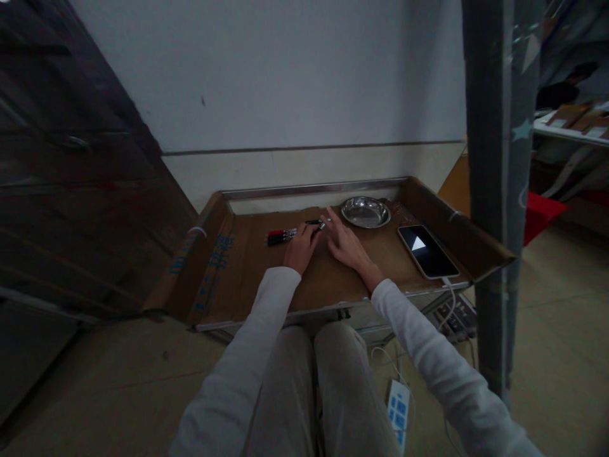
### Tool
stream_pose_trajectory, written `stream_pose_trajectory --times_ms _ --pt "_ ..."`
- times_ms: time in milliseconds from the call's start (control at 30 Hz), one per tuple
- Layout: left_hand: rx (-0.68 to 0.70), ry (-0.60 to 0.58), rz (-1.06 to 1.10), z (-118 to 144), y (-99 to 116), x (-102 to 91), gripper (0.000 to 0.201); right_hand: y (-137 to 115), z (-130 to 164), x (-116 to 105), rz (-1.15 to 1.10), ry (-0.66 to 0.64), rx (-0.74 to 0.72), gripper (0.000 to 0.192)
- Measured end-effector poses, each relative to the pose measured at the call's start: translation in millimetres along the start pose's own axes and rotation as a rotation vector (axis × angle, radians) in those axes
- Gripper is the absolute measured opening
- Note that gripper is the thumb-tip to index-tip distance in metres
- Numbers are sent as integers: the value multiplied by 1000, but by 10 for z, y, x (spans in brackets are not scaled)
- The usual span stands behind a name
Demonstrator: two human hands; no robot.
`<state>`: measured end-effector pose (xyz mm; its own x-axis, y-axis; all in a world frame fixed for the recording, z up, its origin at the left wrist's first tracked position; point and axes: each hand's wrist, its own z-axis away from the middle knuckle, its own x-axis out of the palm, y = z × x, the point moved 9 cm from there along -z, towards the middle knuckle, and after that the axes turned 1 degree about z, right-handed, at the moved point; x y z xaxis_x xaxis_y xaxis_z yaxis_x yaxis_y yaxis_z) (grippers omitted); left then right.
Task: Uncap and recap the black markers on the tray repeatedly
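Note:
A low table covered with brown cardboard (247, 279) stands against a white wall. My left hand (301, 248) rests on it with fingers curled beside a small bunch of markers (281, 236), red and black. One more dark pen (318, 223) lies just beyond the fingertips of both hands. My right hand (346, 243) lies flat with fingers spread, its fingertips near that pen and close to a round metal dish (365, 212). Whether the left fingers grip a pen is hard to tell in the dim light.
A phone (427, 251) with a lit screen lies at the table's right, its white cable running down to a power strip (398, 409) on the floor. A dark wooden door (71, 178) stands at left, a grey post (499, 190) at right.

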<state>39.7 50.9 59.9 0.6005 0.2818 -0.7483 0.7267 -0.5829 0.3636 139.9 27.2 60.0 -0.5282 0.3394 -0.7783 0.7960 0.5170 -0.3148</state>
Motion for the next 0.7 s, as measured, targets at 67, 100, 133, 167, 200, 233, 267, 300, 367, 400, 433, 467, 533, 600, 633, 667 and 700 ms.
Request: stream_pose_trajectory --times_ms 67,100,133,167,200,233,267,300,367,400,433,467,533,600,633,667,700 --pt "-80 75 -45 52 -61 -154 20 5 -2 18 -12 10 -13 70" --pt "-121 104 -87 86 -93 -219 20 39 -7 38 4 14 -1 70" --pt "-166 123 -141 123 -128 -273 20 83 -16 67 31 15 14 67" --pt "-212 130 -200 162 -164 -311 19 133 -26 98 57 15 32 62" --pt "-259 125 -254 201 -199 -334 18 177 -39 128 82 16 42 56" --pt "-304 117 -297 239 -231 -346 18 224 -52 157 109 16 59 51" --pt "-341 108 -326 271 -254 -348 18 274 -64 185 137 9 85 47" --pt "-366 101 -344 297 -267 -343 17 321 -74 209 164 2 114 43" --pt "-380 98 -353 323 -264 -319 17 393 -91 239 209 -11 165 39" --pt "-377 99 -352 327 -258 -301 16 417 -98 247 225 -14 182 38" --pt "-375 100 -350 329 -256 -280 16 432 -105 252 238 -16 191 38" --pt "-374 98 -346 328 -261 -257 16 442 -112 257 247 -16 195 38" --pt "-386 82 -338 328 -292 -204 17 458 -123 270 258 -19 196 38" --pt "-413 57 -335 331 -344 -157 18 472 -129 289 264 -26 195 39" --pt "-422 49 -332 331 -367 -140 18 478 -130 297 264 -26 194 39" --pt "-404 37 -319 321 -369 -117 19 480 -131 301 263 -24 193 38" --pt "-366 24 -299 307 -355 -91 20 479 -131 303 260 -19 191 38"
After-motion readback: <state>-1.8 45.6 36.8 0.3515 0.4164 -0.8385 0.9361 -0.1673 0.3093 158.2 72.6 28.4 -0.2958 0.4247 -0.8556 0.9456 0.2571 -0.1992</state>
